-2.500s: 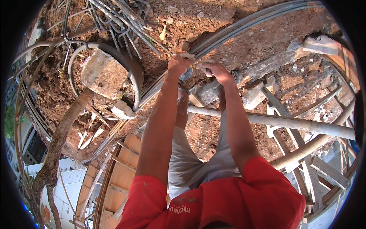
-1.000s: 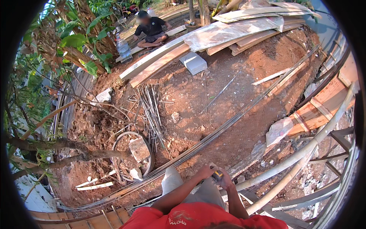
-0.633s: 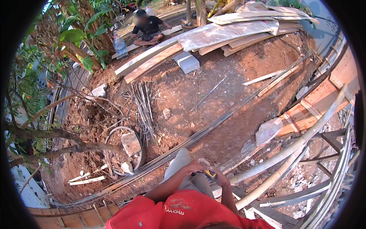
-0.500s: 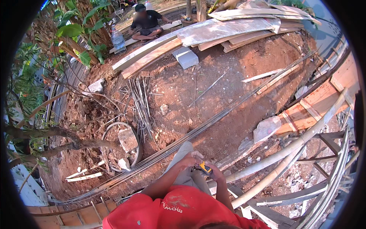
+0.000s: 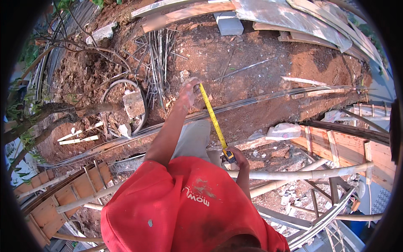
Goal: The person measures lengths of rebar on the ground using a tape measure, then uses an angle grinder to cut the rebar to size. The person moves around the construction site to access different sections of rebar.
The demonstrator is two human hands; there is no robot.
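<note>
- On my feed from the head camera, the tape measure (image 5: 214, 120) is drawn out between the two hands, in front of the person's body.
- I see the left hand (image 5: 190, 89) reaching forward, its fingers pinching the far end of the yellow blade.
- The right hand (image 5: 239, 157) sits lower and closer to the body, closed around the black and yellow case (image 5: 229, 156).
- The blade runs straight and slanting from case to left hand, passing over a bundle of long rods (image 5: 260, 99); I cannot tell whether it touches them.
- Below the blade I get a bent leg in grey trousers (image 5: 191, 140) and the wearer's red shirt (image 5: 176, 206).
- Left of the left hand, a heap of short bent rods (image 5: 157, 63) lies on the reddish soil (image 5: 247, 50).
- Further left, a rough stone block (image 5: 133, 105) sits within a round hoop (image 5: 146, 115), with a tree branch (image 5: 50, 112) reaching toward it.
- At the top I have a pale block (image 5: 229, 24) beside wooden planks (image 5: 191, 15) and a grey sheet (image 5: 289, 20).
- To the right of the right hand, a bamboo pole (image 5: 302, 173) stretches toward a wooden panel (image 5: 348, 151), and a whitish bag (image 5: 283, 131) lies by that panel's near end.
</note>
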